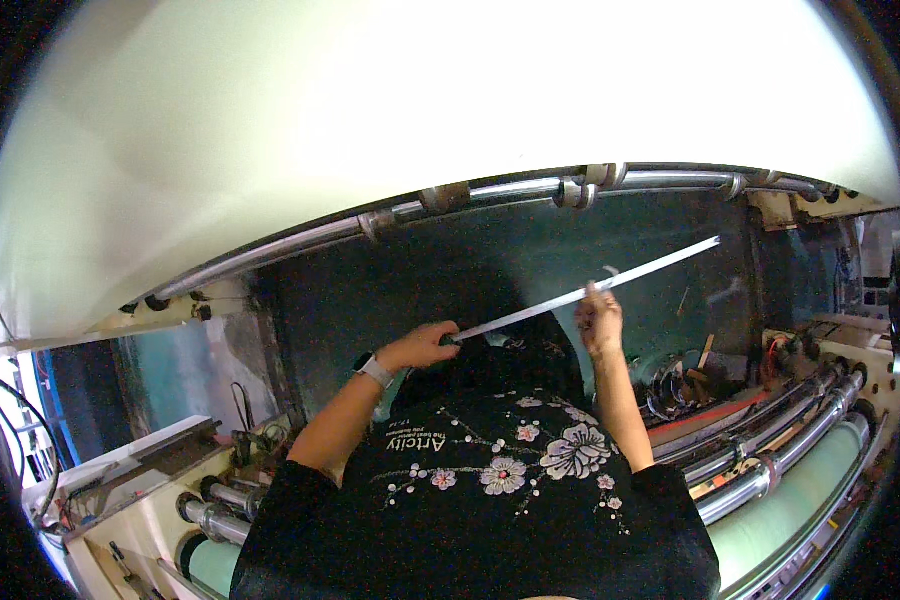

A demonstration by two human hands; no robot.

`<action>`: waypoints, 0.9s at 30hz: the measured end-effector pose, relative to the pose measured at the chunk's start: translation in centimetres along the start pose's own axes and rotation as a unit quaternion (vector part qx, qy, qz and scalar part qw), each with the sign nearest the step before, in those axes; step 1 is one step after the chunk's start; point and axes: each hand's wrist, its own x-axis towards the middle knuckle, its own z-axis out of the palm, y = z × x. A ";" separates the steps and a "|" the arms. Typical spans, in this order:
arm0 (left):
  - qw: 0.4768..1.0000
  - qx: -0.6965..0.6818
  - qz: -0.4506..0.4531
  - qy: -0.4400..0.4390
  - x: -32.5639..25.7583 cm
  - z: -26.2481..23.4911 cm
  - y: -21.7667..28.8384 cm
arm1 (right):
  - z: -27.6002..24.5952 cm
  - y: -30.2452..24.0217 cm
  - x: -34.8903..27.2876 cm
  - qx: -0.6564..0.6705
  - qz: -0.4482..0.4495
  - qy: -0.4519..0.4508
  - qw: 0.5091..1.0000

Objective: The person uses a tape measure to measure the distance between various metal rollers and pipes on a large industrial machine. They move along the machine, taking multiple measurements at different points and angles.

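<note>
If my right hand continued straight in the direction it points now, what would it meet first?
Your right hand would probably meet the white strip first, as it crosses at the fingertips; beyond that, the shiny metal bar seems in line, though depth is unclear.

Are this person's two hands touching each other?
Apart: the head view shows a clear gap between the left hand and the right hand, with a pale strip running across it.

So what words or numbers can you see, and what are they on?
Black shirt: pale lettering, upside down in this view; I won't copy it out.
White strip at the hands: any marks are too small to read.
Watch on the left wrist: nothing readable.
I can't make out any other writing.
</note>
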 end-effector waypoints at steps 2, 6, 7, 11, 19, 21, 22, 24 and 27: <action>1.000 0.002 0.009 -0.008 -0.5 -0.2 -0.6 | 3.3 0.7 -2.6 -0.166 0.076 -0.020 0.983; 0.997 -0.021 -0.018 0.067 -1.0 0.2 0.9 | 4.5 4.8 -2.8 -0.216 0.101 -0.162 0.958; 0.997 -0.030 -0.024 0.069 -1.0 0.3 0.9 | 4.7 5.1 -2.5 -0.190 0.119 -0.146 0.964; 0.995 -0.032 -0.052 0.084 -0.7 0.2 0.8 | 4.6 3.7 -1.0 -0.335 -0.042 -0.199 0.920; 0.993 -0.010 0.036 0.116 3.0 2.0 5.2 | -0.8 -2.4 -3.3 -0.228 -0.071 -0.082 0.967; 0.996 0.010 0.003 0.086 6.1 2.4 8.1 | -4.6 -4.6 -2.7 -0.150 -0.122 -0.012 0.981; 0.996 0.032 0.011 0.080 8.1 2.9 8.7 | -7.2 -5.0 -1.4 -0.100 -0.142 0.023 0.985; 0.996 0.004 0.015 0.085 11.6 4.2 10.7 | -11.7 -7.1 1.0 -0.009 -0.194 0.092 0.977; 0.994 0.073 0.023 0.081 16.0 5.4 15.5 | -16.6 -12.5 4.6 0.074 -0.225 0.178 0.955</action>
